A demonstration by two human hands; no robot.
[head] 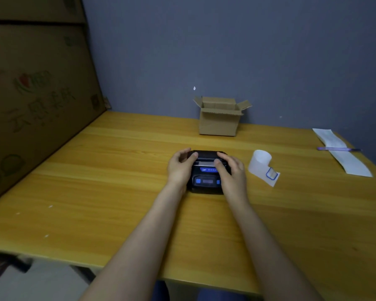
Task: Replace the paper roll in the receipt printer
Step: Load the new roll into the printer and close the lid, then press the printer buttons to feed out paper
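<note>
A small black receipt printer (206, 181) with blue buttons sits in the middle of the yellow wooden table (96, 181). A thin strip of white paper shows at its slot. My left hand (180, 168) grips the printer's left side, thumb on the lid. My right hand (231, 170) rests on the right side, fingers pressing on top of the lid. To the right of the printer lies a curled white paper roll (261, 164) with a loose end carrying a blue square mark.
A small open cardboard box (219, 118) stands at the back against the grey wall. A long paper strip (341, 151) with a purple pen (336, 149) across it lies at the far right edge. Large cardboard boxes (35, 101) wall off the left side.
</note>
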